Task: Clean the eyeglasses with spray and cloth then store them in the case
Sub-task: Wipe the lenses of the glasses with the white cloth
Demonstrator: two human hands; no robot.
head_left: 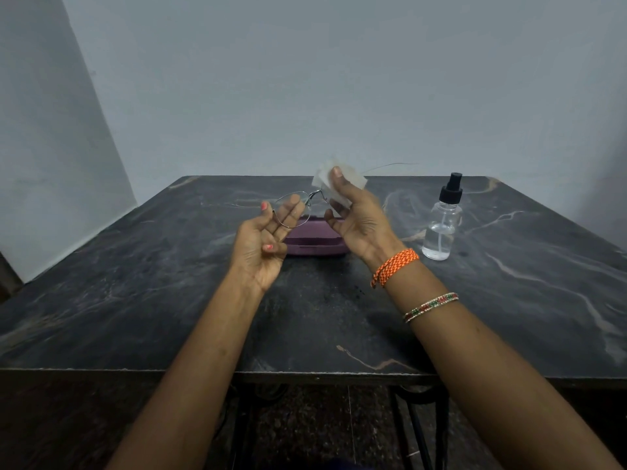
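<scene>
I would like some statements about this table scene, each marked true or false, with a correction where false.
1. The right hand presses a white cleaning cloth on one lens of the thin metal-framed eyeglasses. True.
2. The clear spray bottle with a black nozzle is held in the left hand. False: it stands on the dark marble table, to the right of the hands.
3. The purple eyeglass case lies on the table behind the hands. True.
4. The eyeglasses rest inside the case. False: both hands hold them above it.
</scene>
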